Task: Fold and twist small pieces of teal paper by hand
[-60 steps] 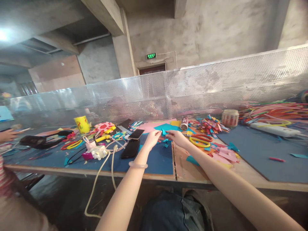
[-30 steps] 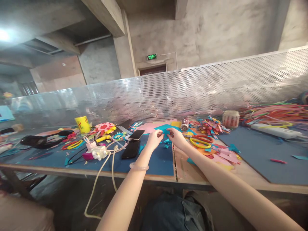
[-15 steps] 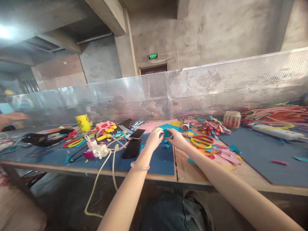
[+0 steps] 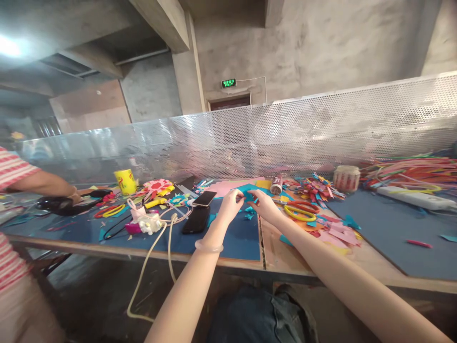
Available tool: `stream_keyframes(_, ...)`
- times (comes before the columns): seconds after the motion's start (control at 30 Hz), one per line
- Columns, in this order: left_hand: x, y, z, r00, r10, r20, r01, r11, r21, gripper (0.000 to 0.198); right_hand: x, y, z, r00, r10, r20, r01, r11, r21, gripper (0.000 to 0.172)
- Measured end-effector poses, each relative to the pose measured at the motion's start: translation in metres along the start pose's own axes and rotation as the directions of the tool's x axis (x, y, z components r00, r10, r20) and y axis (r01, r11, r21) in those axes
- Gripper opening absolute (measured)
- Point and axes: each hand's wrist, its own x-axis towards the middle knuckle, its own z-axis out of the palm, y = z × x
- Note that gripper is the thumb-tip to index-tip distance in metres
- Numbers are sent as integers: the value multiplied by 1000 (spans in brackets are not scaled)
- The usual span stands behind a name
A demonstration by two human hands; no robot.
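Observation:
Both of my arms reach out over the table to a small piece of blue paper (image 4: pixel 248 190). My left hand (image 4: pixel 231 205) pinches its left side, fingertips closed. My right hand (image 4: pixel 263 204) closes on its right side, the fingers curled and close to the left ones. More blue paper lies behind and below the fingers, so the exact outline of the held piece is hard to make out. Left of my left hand lie a black phone (image 4: pixel 196 219) and a second phone (image 4: pixel 204 198). Yellow-handled scissors (image 4: pixel 299 213) lie right of my right hand.
Paper scraps (image 4: pixel 337 232) and a paper flower cluster (image 4: pixel 317 188) lie to the right, near a jar (image 4: pixel 346 178) and a power strip (image 4: pixel 416 197). A can (image 4: pixel 276 185) and yellow cup (image 4: pixel 125 182) stand behind. A cable (image 4: pixel 146 267) hangs over the front edge. Another person's arm (image 4: pixel 46 185) reaches in left.
At the left, another person in a striped top has come further into view, a hand now on the black object there. My hands stay on the blue paper, almost unmoved.

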Motion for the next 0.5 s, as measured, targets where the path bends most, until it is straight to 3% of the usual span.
stream_keyframes(0.27, 0, -1, 0, 1000, 3, 17, -3, 1000, -10, 3, -1, -2, -1, 992, -120, -30, 118, 992, -40, 22)
stream_keyframes(0.5, -1, 0, -1, 999, -29, 44, 31, 998, -54, 13, -2, -2, -1, 990, -142, 3, 142, 989, -44, 29)
